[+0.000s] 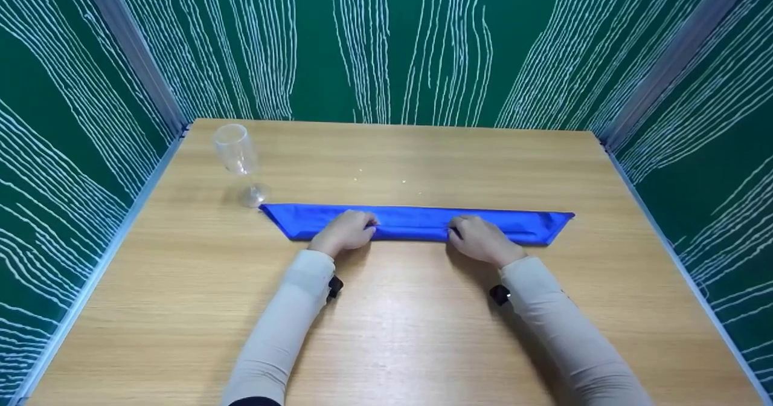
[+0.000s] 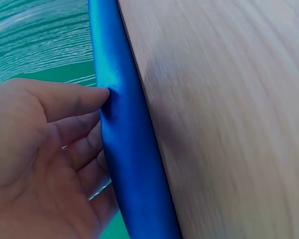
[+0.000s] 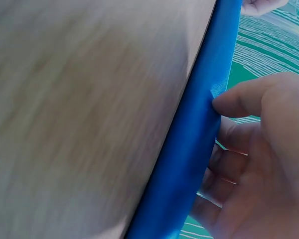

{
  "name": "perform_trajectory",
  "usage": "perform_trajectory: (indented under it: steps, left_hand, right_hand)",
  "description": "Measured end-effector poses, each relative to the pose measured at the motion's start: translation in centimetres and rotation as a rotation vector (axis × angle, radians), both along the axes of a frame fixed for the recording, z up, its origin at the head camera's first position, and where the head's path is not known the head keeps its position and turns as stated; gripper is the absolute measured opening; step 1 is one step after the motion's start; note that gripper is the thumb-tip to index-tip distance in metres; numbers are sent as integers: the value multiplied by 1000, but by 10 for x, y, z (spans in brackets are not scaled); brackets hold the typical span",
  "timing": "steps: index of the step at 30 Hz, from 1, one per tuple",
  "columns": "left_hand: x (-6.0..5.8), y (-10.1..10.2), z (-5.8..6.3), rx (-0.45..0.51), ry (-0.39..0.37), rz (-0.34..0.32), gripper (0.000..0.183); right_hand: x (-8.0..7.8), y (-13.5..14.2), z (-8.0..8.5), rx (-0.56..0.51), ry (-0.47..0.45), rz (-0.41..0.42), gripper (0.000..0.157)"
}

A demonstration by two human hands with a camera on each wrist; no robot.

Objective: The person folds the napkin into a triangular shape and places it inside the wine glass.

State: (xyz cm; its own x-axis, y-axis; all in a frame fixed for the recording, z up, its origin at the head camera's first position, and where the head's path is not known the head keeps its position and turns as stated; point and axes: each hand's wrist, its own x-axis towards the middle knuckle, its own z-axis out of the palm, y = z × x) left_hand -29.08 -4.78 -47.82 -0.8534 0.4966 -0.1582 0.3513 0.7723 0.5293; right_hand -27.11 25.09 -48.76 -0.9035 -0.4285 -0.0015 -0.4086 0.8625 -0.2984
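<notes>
A shiny blue cloth point(image 1: 416, 217), folded into a long flat strip with slanted ends, lies across the middle of the table. My left hand point(image 1: 345, 232) pinches its near edge left of centre. To the right of centre, my right hand point(image 1: 480, 237) pinches the same edge. In the left wrist view, the thumb point(image 2: 84, 98) presses on the cloth's rolled fold point(image 2: 127, 119), and the curled fingers go behind it. The right wrist view has the other thumb point(image 3: 236, 99) on the fold point(image 3: 189, 124), fingertips partly hidden behind.
A clear stemmed glass point(image 1: 237, 155) stands upright at the back left, its foot close to the cloth's left corner. Several tiny white bits point(image 1: 404, 182) lie on the wooden table point(image 1: 398, 309) beyond the cloth. Green walls point(image 1: 398, 43) with white streaks enclose the back and sides.
</notes>
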Motion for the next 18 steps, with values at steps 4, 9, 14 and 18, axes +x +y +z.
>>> perform_trajectory:
  steps: [4,9,14,18]
  left_hand:
    - [-2,0,-1,17,3,46,25]
    - [-5,-1,-3,28,18,83,20]
    - [-7,1,-4,36,21,118,14]
    - [-6,3,-4,3,60,144,11]
  right_hand:
    - [-4,0,-2,-10,-39,-16,24]
    - [-6,1,-2,-69,-20,7,14]
    - [-6,1,-4,-121,106,86,5]
    - [-7,1,-6,-106,149,89,4]
